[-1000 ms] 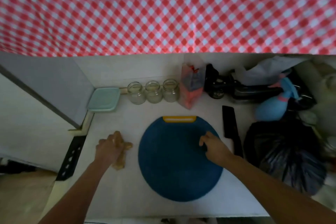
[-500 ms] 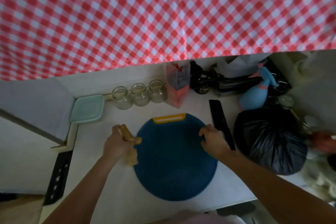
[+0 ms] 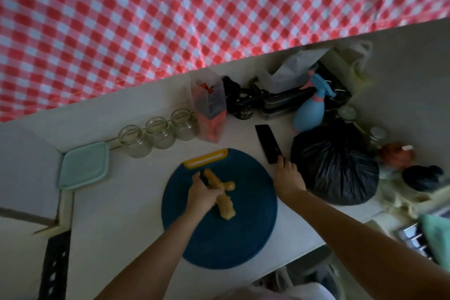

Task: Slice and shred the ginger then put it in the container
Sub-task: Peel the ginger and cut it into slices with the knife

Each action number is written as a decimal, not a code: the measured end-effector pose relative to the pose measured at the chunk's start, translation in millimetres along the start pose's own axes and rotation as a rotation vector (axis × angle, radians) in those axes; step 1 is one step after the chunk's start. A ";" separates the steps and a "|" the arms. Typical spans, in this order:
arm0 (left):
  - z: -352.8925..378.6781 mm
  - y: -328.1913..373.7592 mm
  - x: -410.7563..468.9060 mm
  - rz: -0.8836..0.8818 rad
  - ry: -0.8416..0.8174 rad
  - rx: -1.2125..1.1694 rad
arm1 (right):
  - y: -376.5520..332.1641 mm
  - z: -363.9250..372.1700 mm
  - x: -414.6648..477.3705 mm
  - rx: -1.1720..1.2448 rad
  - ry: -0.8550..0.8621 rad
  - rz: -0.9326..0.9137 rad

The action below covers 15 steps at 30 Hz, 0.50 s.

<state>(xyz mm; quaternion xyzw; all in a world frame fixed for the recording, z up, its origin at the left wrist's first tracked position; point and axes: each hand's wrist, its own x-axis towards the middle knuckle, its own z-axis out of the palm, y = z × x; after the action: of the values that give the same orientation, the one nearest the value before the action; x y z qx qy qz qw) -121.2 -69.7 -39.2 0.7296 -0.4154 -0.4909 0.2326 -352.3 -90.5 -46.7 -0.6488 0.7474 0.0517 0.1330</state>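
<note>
A knobbly yellow ginger root point(image 3: 225, 200) lies on the round blue cutting board point(image 3: 219, 238), toward its upper middle. My left hand point(image 3: 203, 196) grips the ginger from the left. Right of the board lies a black cleaver point(image 3: 267, 142), blade pointing away. My right hand point(image 3: 288, 178) covers the cleaver's handle, fingers curled over it. A mint-green lidded container point(image 3: 84, 165) sits at the far left of the counter.
Three empty glass jars point(image 3: 158, 135) line the back, beside an orange-red bag point(image 3: 210, 109). A black rubbish bag point(image 3: 333, 165), a blue spray bottle point(image 3: 310, 109) and dark clutter crowd the right. A checked cloth point(image 3: 170, 19) hangs behind. The counter edge runs below the board.
My left hand carried the ginger from the counter onto the cutting board. My right hand left the board's edge and moved right to the cleaver handle. The view tilted.
</note>
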 end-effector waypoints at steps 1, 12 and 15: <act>1.3 -1.3 -0.1 0.002 0.008 -0.026 | -0.7 -0.2 1.5 -0.007 0.015 0.015; -31.0 -21.6 -14.2 0.586 -0.119 0.661 | -12.8 -28.6 30.8 0.534 -0.243 0.202; -36.1 -30.8 -6.7 0.630 -0.216 0.775 | -18.1 -35.9 24.0 1.053 -0.351 0.302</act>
<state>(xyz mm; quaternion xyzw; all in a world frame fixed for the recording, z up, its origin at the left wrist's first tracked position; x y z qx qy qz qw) -77.8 -49.8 -43.9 0.5468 -0.7884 -0.2792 0.0373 -342.2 -125.2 -16.9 -0.3629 0.7236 -0.2019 0.5514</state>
